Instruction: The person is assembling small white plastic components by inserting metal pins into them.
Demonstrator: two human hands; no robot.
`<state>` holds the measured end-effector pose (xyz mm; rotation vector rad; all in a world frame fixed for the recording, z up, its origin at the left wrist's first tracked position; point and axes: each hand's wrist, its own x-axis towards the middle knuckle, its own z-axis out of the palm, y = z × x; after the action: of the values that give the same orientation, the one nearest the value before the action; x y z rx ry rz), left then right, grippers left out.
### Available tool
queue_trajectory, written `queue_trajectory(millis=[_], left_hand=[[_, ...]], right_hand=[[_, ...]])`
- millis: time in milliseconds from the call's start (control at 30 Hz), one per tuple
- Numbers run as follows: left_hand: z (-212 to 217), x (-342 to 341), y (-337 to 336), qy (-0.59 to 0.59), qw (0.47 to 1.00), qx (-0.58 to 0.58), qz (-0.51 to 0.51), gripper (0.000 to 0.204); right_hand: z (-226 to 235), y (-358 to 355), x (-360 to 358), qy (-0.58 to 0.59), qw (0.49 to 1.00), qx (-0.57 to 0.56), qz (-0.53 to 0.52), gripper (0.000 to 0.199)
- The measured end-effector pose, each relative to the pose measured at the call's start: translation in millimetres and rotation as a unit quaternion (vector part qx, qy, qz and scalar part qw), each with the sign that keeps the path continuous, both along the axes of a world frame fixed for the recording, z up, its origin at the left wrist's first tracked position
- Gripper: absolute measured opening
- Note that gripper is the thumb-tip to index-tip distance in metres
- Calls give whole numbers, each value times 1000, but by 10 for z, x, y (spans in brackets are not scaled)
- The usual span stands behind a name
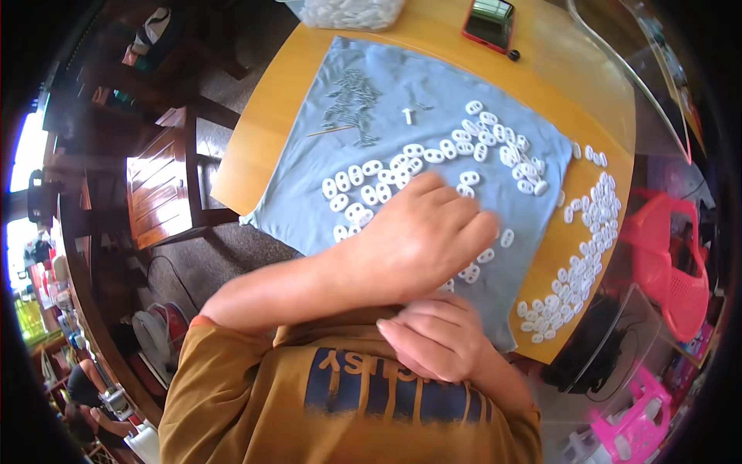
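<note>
In the head view, the left hand [429, 232], curled above smooth white two-holed ovals [433, 155] on creased blue cloth [297, 205], and the right hand [440, 336], loosely bent before the brown shirt [247, 402], show no determinable grip, more ovals line the yellow surface [270, 116], and a clear container [293, 9] holds whitish pieces [352, 12].

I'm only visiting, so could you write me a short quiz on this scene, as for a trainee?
1. True or false: all the white oval pieces lie on the blue cloth.
2. Which hand is over the cloth, farther from the brown shirt? A) left B) right
3. What lies clustered by the thin stick?

Key:
1. False; many lie directly on the yellow table, to the right.
2. A, the left hand.
3. Small grey pieces.
</note>
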<state>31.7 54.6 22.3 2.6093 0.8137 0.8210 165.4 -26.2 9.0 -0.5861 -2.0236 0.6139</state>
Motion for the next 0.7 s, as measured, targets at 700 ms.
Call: queue_trajectory(millis=[700], left_hand=[[-475,-1389,-197,-157,966,-93,182,21]], right_hand=[[24,1533,-825,-301,946,-85,-87,13]])
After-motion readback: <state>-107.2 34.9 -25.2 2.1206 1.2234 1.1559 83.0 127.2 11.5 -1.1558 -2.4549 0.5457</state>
